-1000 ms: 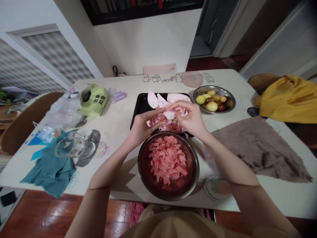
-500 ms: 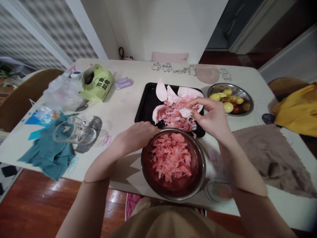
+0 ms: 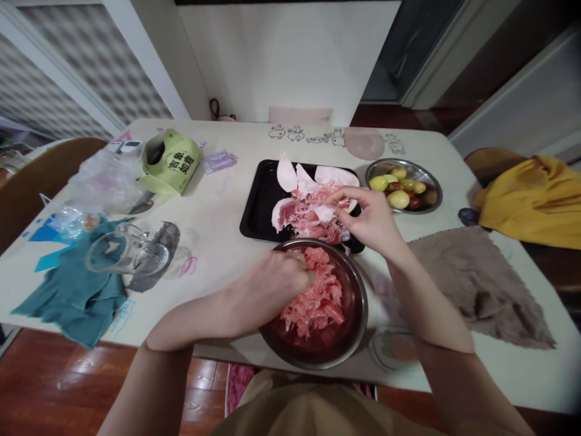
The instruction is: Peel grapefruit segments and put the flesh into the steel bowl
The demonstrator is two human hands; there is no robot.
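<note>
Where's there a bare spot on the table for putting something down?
Try the bare tabletop between the green box and the black tray. The tray's left end is bare too. It's crowded on the left, with the plastic bag, glass jug and teal cloth, and around the metal bowl, near the left hand and right hand.

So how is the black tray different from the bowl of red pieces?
The tray is black and rectangular; the bowl is metal and round. The tray holds pale peel and pinkish scraps; the bowl holds red pieces. Both stand on the table.
</note>
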